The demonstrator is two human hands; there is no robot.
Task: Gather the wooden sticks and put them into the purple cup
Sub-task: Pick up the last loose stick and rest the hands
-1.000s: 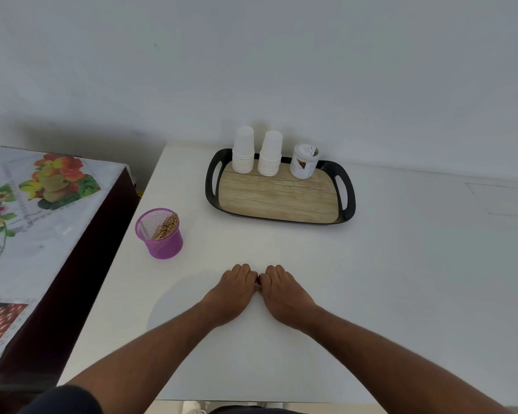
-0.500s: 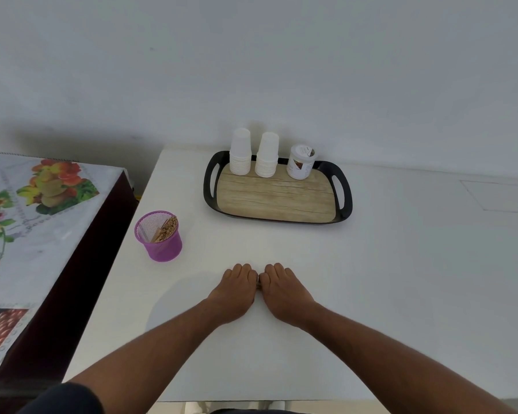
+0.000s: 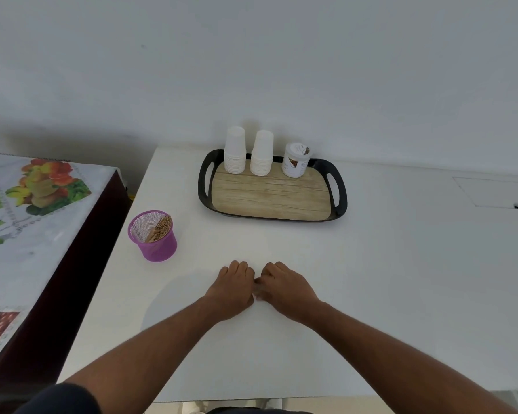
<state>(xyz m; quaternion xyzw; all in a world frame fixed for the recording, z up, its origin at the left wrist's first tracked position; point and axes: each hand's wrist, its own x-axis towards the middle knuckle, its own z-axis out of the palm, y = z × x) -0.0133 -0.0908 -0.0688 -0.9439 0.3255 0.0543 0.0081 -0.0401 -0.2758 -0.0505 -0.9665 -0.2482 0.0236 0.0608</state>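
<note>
The purple cup [image 3: 153,236] is a round mesh holder standing upright near the left edge of the white counter [image 3: 386,279]. The wooden sticks [image 3: 161,229] are inside it, a pale brown bundle leaning against its right inner wall, tips just above the rim.

To the right of the cup and nearer the person, both hands lie knuckles-up on the counter, side by side and touching. The left hand [image 3: 232,289] has its fingers curled under; the right hand [image 3: 284,289] is curled likewise. Whether either grip is clenched on anything cannot be told, since the fingertips are hidden under the hands.

At the far side of the counter lies a black tray [image 3: 204,186] with handle slots and a wood-grain floor. Along its back edge stand two stacks of white paper cups [image 3: 234,150] and a small white jar [image 3: 295,159] with a printed label, too small to read.

Left of the counter stands a dark cabinet [image 3: 72,264] covered by a cloth [image 3: 27,204] printed with fruit and flowers. A plain white wall [image 3: 251,70] rises behind everything.
</note>
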